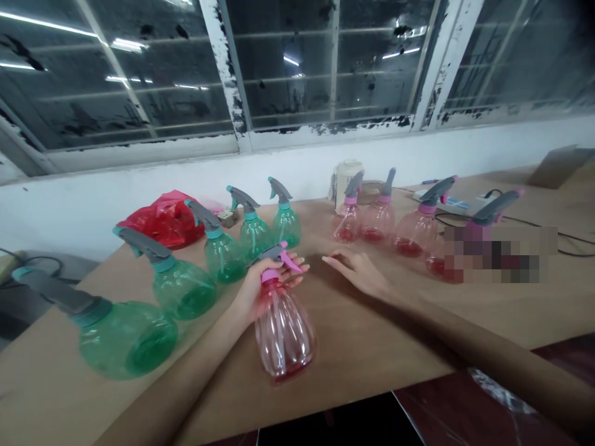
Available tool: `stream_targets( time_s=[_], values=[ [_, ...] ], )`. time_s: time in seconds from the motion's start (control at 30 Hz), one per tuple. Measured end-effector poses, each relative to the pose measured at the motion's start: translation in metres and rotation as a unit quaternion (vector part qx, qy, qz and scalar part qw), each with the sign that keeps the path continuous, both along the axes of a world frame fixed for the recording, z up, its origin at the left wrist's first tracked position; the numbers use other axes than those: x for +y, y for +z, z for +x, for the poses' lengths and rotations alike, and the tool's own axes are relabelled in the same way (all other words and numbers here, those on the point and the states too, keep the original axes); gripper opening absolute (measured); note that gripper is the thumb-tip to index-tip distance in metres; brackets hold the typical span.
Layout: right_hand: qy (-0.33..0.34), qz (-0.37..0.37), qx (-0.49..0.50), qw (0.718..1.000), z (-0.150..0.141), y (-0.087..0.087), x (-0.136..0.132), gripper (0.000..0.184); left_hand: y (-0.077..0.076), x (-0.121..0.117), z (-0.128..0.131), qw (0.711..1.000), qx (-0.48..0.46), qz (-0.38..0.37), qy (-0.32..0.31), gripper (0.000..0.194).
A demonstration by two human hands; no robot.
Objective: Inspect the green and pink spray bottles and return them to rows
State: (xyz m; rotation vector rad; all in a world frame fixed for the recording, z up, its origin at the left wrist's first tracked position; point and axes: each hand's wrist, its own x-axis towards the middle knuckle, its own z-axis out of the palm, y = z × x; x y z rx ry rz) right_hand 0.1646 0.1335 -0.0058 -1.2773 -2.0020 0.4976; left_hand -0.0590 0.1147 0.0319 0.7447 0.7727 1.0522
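Observation:
A clear pink spray bottle (286, 334) with a grey and pink trigger head is at the middle front, its base toward me. My left hand (253, 288) grips it around the neck, fingers passing behind the pink trigger. Whether its base touches the table I cannot tell. Just to the right, my right hand (357, 269) hovers over the table with thumb and fingers apart, holding nothing. Green spray bottles, such as the nearest one (127, 341), form a slanting row on the left. Several pink spray bottles, one of them at the right (413, 232), stand beyond my right hand.
The wooden table (362, 347) runs along a white wall under barred windows. A red plastic bag (162, 220) lies behind the green bottles. At the back stand a cream container (346, 179) and a cardboard piece (560, 166). Black cables (525, 222) cross the right side.

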Motion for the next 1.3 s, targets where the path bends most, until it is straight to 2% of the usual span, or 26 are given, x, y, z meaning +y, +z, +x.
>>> stream_targets(
  time_s=[0.07,0.17,0.33,0.5,0.67,0.8,0.97,1.07,1.17,1.3],
  values=[
    [0.002,0.044,-0.034,0.998,0.007,-0.014,0.019,0.031,-0.003,-0.001,0.001,1.000,0.003,-0.026,-0.002,0.023],
    [0.031,0.101,-0.086,0.991,0.010,-0.032,0.034,0.033,-0.008,-0.002,0.003,0.998,-0.017,-0.054,-0.023,0.031],
    [0.029,0.108,-0.136,0.984,0.009,-0.044,0.041,0.053,-0.020,0.003,0.002,0.992,-0.064,-0.096,-0.050,0.040],
    [0.033,0.104,-0.139,0.984,0.009,-0.044,0.042,0.053,-0.028,0.006,0.001,0.991,-0.057,-0.110,-0.046,0.034],
    [0.050,0.097,-0.147,0.983,0.013,-0.042,0.041,0.054,-0.027,0.006,0.002,0.993,-0.050,-0.088,-0.055,0.029],
    [0.056,0.086,-0.177,0.979,0.015,-0.039,0.039,0.061,-0.020,0.000,0.004,0.998,-0.026,-0.044,-0.030,0.021],
    [0.050,0.072,-0.187,0.978,0.014,-0.036,0.034,0.066,-0.006,-0.011,0.008,0.999,0.002,0.017,-0.033,0.027],
    [0.049,0.067,-0.187,0.979,0.013,-0.035,0.030,0.064,-0.007,-0.008,0.007,0.999,0.014,-0.006,-0.028,0.034],
    [0.048,0.066,-0.196,0.977,0.013,-0.032,0.027,0.063,-0.016,0.000,0.003,0.997,0.009,-0.060,-0.047,0.045],
    [0.049,0.068,-0.205,0.975,0.013,-0.029,0.026,0.063,-0.026,0.007,0.000,0.995,-0.013,-0.086,-0.053,0.046]
  ],
)
